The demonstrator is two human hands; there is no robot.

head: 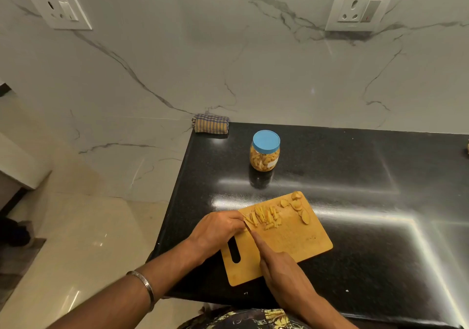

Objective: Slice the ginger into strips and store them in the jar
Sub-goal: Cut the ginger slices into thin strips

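White marble-veined wall (253, 62) behind, carrying two white socket plates, one at upper left (59, 8) and one at upper right (360, 7). Pale glossy floor (88, 240) down the left side. Black speckled countertop (368, 201) filling the right and centre, streaked with bright reflections.

Wooden cutting board (291, 242) lying at an angle near the counter's front edge, with a dark slot handle at its near left corner. Two bare forearms reaching in from below; a metal bangle (144, 286) on the left wrist, a patterned garment (253, 319) at the bottom edge.

Left hand (217, 229) resting at the board's left edge, fingers curled down onto a piece of ginger beside the blade; the piece itself mostly hidden. Right hand (281, 267) closed round a knife handle, index finger stretched forward along the top of the knife (247, 227), only a short length of blade visible between the two hands.

Clear jar (265, 151) with a blue lid screwed on, standing well behind the board, already holding pale yellow pieces. Folded checked cloth (211, 124) at the counter's far left corner against the wall.

Ginger strips (264, 217) heaped on the board just right of the knife tip. Uncut ginger slices (297, 205) lined along the board's far right corner, apart from the strips.
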